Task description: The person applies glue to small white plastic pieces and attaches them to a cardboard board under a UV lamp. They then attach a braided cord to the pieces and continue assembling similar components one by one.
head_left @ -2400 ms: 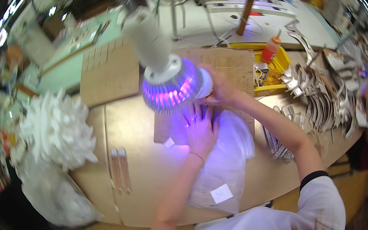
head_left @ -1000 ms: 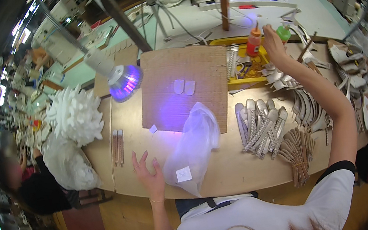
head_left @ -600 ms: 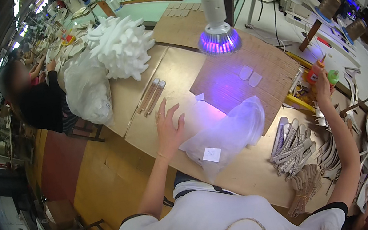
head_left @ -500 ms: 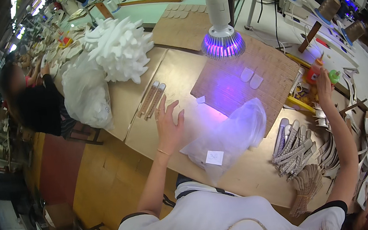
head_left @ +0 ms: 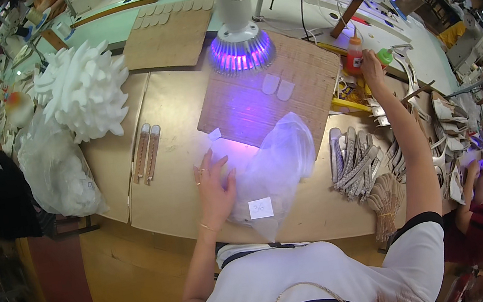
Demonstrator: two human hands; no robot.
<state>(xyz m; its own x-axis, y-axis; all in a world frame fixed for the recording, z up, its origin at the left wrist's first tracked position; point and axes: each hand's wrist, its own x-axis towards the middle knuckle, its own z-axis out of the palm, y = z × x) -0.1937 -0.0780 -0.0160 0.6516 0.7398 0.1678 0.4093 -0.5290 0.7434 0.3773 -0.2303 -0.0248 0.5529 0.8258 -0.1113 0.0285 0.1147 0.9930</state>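
Observation:
My left hand [head_left: 214, 187] lies with fingers apart at the left edge of a clear plastic bag [head_left: 277, 161], which bears a white paper label [head_left: 260, 208]. My right hand [head_left: 371, 69] reaches out to the far right, fingers curled together between a bottle of orange-red liquid [head_left: 353, 56] and a green-topped bottle [head_left: 385, 57]. What those fingers grip, if anything, is hidden. Left of my left hand lie two narrow brown strips with pale rounded ends [head_left: 147, 154]. Two pale rounded pieces [head_left: 277, 87] rest on the cardboard sheet [head_left: 310, 66].
A lamp [head_left: 240, 45] casts violet light over the cardboard. Bundles of patterned straps [head_left: 355, 162] and tied beige strips [head_left: 384, 201] lie at right. White foam pieces [head_left: 82, 90] and a stuffed plastic bag [head_left: 60, 172] stand at left. Other people sit at both sides.
The whole view has turned. My left hand has moved rightward from beside the brown strips to the plastic bag's edge. My right hand stays by the bottles.

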